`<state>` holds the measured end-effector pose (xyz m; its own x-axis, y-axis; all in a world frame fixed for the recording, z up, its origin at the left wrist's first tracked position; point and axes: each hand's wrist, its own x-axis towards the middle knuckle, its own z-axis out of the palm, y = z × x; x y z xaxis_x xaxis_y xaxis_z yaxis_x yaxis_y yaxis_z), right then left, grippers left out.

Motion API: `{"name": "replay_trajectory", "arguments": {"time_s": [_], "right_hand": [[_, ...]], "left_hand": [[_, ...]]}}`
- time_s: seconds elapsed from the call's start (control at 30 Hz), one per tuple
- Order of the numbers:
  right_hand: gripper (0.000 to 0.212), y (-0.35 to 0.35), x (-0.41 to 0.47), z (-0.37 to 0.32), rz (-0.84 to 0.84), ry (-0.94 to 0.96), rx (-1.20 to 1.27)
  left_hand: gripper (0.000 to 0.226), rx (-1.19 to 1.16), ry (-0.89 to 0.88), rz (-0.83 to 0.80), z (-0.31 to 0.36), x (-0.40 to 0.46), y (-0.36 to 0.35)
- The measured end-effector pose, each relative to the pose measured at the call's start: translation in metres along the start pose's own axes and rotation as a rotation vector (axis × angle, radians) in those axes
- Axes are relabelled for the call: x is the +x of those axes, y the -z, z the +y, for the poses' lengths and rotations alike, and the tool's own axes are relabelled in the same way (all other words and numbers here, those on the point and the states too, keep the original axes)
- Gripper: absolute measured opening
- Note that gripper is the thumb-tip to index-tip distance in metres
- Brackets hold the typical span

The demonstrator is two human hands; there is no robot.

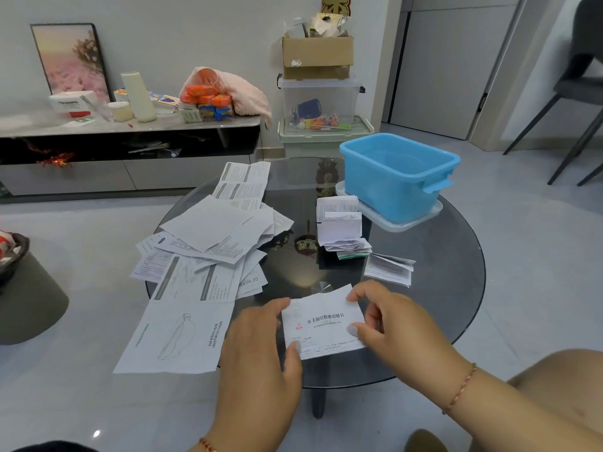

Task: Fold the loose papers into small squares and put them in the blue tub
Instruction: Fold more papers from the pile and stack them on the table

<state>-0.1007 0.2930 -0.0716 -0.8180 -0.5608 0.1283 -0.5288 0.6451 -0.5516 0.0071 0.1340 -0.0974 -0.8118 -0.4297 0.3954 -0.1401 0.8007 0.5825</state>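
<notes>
Two hands hold one printed sheet (321,324) above the near edge of the round glass table (456,288): the left hand (261,347) pinches its left edge, the right hand (388,318) its right edge. Loose papers (208,243) lie spread to the left, folded squares (341,226) stack just beside the blue tub (396,174) at the far right.

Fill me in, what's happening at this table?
A person is folding leaflets at a round glass table. Both hands hold one printed sheet near the table's front edge: the left hand grips its left side, the right hand pinches its right edge. A heap of unfolded papers lies to the left; a stack of folded ones sits beside the blue tub, not yet in it.
</notes>
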Motion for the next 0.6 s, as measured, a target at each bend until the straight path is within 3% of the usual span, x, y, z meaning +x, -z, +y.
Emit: {"name": "replay_trajectory", "arguments": {"time_s": [0.13, 0.23, 0.4, 0.5, 0.6], "right_hand": [[0.031, 0.0, 0.002, -0.005, -0.04, 0.023, -0.105], [0.038, 0.002, -0.006, -0.009, -0.065, -0.021, -0.151], [0.033, 0.011, -0.024, -0.023, -0.073, 0.033, -0.282], [0.031, 0.014, -0.017, -0.015, 0.029, 0.159, -0.283], [0.051, 0.014, -0.005, -0.005, -0.098, 0.281, -0.108]], "left_hand": [[0.039, 0.074, -0.307, 0.103, -0.009, -0.002, -0.007], [0.031, 0.103, -0.499, 0.074, -0.006, -0.01, -0.016], [0.057, 0.226, -0.571, 0.008, -0.004, -0.016, -0.02], [0.052, 0.229, -0.627, 0.005, -0.008, -0.013, -0.02], [0.041, 0.198, -0.652, 0.018, -0.01, -0.009, -0.02]]}}
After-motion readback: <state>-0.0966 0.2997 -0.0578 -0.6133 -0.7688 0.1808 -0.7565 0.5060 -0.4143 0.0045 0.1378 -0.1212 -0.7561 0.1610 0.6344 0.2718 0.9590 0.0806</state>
